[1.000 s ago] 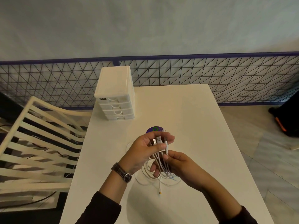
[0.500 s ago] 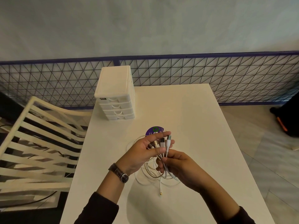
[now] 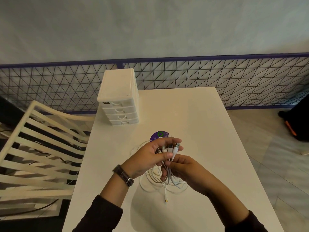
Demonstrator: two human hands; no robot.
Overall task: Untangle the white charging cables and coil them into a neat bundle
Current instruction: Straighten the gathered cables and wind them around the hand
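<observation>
Just below the frame's centre, a person's left hand [image 3: 148,156] grips the plug ends of the white charging cables [image 3: 174,150], while the right hand [image 3: 184,168] pinches the strands just beneath; their loops sag in a heap onto the white table [image 3: 192,118]. With loops overlapping and one connector [image 3: 166,200] trailing free toward the lower edge, a hard pull could cinch the tangle or slip a plug loose.

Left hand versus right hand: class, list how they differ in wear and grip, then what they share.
The left hand wears a dark wristwatch; the right hand has a bare wrist. The left hand grips the plug ends of the white charging cables; the right hand pinches their strands lower down. Both, dark-sleeved, hold the cables above the white table.
</observation>
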